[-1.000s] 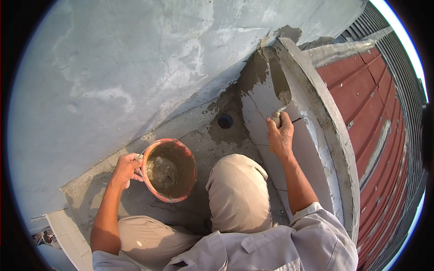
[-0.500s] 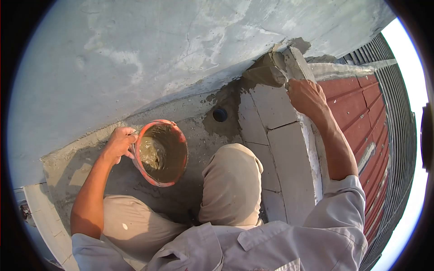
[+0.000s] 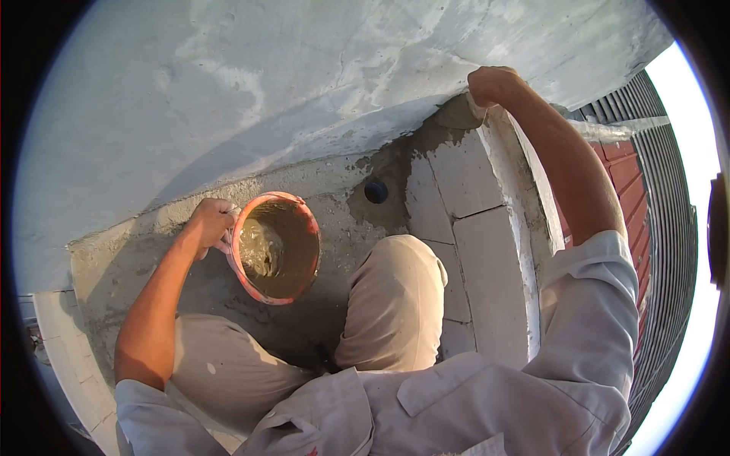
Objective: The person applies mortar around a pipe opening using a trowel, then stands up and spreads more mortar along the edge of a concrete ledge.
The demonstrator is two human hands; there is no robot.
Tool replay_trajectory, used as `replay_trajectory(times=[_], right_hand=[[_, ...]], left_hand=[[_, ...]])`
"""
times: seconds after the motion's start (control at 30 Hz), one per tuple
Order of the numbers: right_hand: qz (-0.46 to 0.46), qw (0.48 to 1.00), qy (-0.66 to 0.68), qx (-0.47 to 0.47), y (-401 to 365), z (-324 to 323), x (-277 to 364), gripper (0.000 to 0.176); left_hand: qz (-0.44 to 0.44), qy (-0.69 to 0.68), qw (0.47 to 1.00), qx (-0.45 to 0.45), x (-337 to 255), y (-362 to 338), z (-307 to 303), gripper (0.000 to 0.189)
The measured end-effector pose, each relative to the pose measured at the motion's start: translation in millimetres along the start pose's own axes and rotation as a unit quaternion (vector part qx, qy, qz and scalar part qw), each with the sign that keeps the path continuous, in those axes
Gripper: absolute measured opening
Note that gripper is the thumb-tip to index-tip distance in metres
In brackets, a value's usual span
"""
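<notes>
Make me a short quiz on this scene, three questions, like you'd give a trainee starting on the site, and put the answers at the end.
1. Multiple choice: what is the left hand holding at its side?
A) A hose
B) The bucket with the orange rim
C) A long brush
2. True or false: the right hand is down inside the bucket.
3. Fill in the blank: the round dark hole in the floor lies between the bucket and the pale ____.

Key:
1. B
2. False; it is up by the grey wall, well away from the bucket.
3. blocks
</notes>
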State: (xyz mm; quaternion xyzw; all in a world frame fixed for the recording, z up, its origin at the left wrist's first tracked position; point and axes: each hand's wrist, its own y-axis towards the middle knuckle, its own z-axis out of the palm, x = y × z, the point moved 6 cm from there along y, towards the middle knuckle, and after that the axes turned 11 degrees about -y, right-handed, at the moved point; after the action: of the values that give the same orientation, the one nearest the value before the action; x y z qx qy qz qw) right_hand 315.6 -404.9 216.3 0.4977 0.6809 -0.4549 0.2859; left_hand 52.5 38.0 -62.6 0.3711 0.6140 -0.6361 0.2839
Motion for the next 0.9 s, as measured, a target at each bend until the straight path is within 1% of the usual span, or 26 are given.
replay_trajectory(times=[0.07, 0.17, 0.27, 0.33, 0.37, 0.47, 0.5, 0.53, 0.6, 0.67, 0.7, 0.77, 0.8, 0.87, 0.9], right_hand=[[0.006, 1.0, -0.002, 0.01, 8, 4, -5, 0.032], [0.005, 1.0, 0.005, 0.023, -9, -9, -11, 0.032], [0.061, 0.993, 0.012, 0.102, -66, -58, -22, 0.029], [0.068, 0.994, 0.014, 0.089, -88, -74, -36, 0.02], [0.071, 0.994, 0.015, 0.083, -92, -75, -39, 0.019], [0.046, 0.998, 0.042, 0.02, -77, -64, -21, 0.021], [0.008, 1.0, 0.007, 0.008, -66, -57, -5, 0.025], [0.003, 1.0, 0.005, -0.014, -44, -35, 6, 0.027], [-0.014, 0.998, 0.0, 0.054, -23, -13, 34, 0.035], [-0.044, 0.995, -0.031, 0.081, -19, 0, 49, 0.036], [-0.059, 0.993, -0.047, 0.095, -23, 1, 56, 0.037], [-0.065, 0.988, -0.067, 0.12, -35, -2, 47, 0.035], [-0.065, 0.986, -0.077, 0.133, -46, -9, 39, 0.034], [-0.036, 0.993, -0.048, 0.1, -72, -30, 17, 0.032], [-0.022, 0.996, -0.034, 0.083, -82, -33, 10, 0.031]], left_hand=[[0.005, -0.008, 1.0, 0.005, -4, -4, 2, 0.014], [0.012, -0.01, 1.0, 0.001, -10, -8, 4, 0.014], [0.01, -0.02, 1.0, -0.018, -16, -12, 6, 0.015], [0.007, -0.023, 1.0, 0.007, -18, -10, 7, 0.015], [0.006, -0.025, 0.999, 0.02, -18, -8, 9, 0.016], [0.004, -0.03, 0.999, 0.016, -18, -1, 11, 0.016], [0.004, -0.025, 1.0, 0.011, -19, 0, 11, 0.016], [0.003, -0.021, 1.0, 0.004, -19, 0, 12, 0.016], [-0.001, -0.006, 1.0, -0.002, -21, -5, 13, 0.016], [-0.005, 0.018, 1.0, 0.004, -29, -13, 15, 0.017], [-0.002, 0.008, 1.0, 0.008, -24, -10, 13, 0.018], [0.004, -0.01, 1.0, 0.017, -12, 0, 8, 0.019], [0.01, -0.012, 1.0, 0.005, -13, -1, 7, 0.019], [0.025, -0.017, 0.999, -0.019, -16, -4, 6, 0.018], [0.017, -0.017, 0.999, -0.021, -17, -2, 6, 0.017]])
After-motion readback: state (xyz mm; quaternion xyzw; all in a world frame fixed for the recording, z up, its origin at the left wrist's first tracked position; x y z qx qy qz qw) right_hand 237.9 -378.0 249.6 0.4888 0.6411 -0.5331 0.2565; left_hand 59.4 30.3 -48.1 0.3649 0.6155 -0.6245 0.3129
